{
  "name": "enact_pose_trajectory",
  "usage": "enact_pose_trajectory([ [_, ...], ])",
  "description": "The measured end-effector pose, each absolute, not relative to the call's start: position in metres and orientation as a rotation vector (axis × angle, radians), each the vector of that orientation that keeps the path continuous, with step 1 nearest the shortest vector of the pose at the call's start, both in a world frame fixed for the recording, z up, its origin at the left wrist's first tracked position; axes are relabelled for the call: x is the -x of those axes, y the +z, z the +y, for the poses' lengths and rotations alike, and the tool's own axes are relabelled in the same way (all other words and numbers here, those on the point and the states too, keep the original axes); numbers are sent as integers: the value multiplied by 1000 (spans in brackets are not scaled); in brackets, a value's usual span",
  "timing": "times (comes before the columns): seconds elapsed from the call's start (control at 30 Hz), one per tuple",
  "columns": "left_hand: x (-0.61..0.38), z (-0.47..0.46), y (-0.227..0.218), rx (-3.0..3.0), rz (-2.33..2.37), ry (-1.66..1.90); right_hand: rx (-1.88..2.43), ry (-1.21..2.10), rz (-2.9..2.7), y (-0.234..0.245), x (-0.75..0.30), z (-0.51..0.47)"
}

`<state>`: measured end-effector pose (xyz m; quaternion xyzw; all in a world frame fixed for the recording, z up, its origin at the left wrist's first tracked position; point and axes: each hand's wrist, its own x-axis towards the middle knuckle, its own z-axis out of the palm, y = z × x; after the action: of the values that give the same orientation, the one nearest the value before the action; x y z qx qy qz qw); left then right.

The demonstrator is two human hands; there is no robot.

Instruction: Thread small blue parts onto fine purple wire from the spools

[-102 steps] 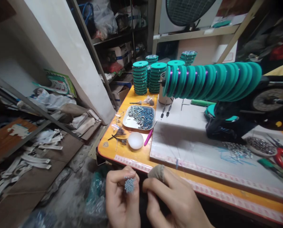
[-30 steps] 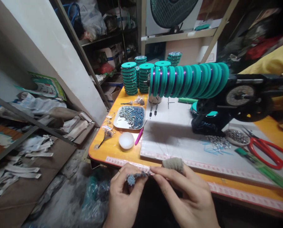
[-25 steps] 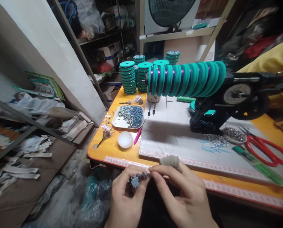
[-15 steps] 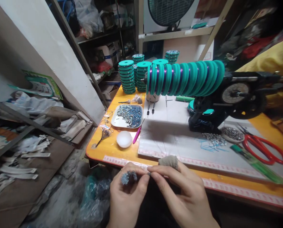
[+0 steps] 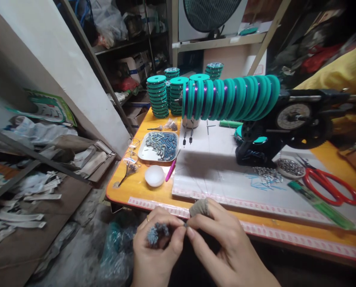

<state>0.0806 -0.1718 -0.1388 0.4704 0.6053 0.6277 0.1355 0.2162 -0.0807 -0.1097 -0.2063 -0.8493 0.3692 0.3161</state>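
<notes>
My left hand [image 5: 155, 255] is closed around a bundle of small blue-grey tubes [image 5: 154, 234], their ends poking out between thumb and fingers. My right hand [image 5: 225, 249] pinches at the bundle's right end with thumb and forefinger; a beige fabric cot [image 5: 198, 207] covers one finger. Both hands hover just below the front edge of the orange table [image 5: 154, 191]. A row of teal spools [image 5: 230, 97] with purple line sits on a black winding machine [image 5: 285, 123] at the back right.
A metal tray of small tubes [image 5: 159, 146], a white dish [image 5: 154, 175], a pink tool [image 5: 172, 170], stacked teal spools [image 5: 157, 95], a white board [image 5: 225, 167], red scissors [image 5: 330, 185], a dish of metal bits [image 5: 287, 168]. Cluttered shelves and paper strips lie left.
The bundle has turned in my left hand and sunk lower; my right fingers have closed in on its end. The view has shifted slightly right and down.
</notes>
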Motion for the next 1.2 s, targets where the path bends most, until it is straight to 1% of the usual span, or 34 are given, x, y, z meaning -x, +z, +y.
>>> enact_pose_trajectory([
  [0.17,-81,-173,-140,-1384,1728,1806,557,946,-2248,-109,-216,-81],
  [0.43,-94,-171,-140,-1089,1742,1909,526,937,-2245,-109,-216,-83],
  [0.9,-95,-169,-138,-1068,1730,1929,489,879,-2223,-109,-218,-83],
  [1.2,-95,-171,-137,-967,1664,1860,482,847,-2297,-111,-222,-86],
])
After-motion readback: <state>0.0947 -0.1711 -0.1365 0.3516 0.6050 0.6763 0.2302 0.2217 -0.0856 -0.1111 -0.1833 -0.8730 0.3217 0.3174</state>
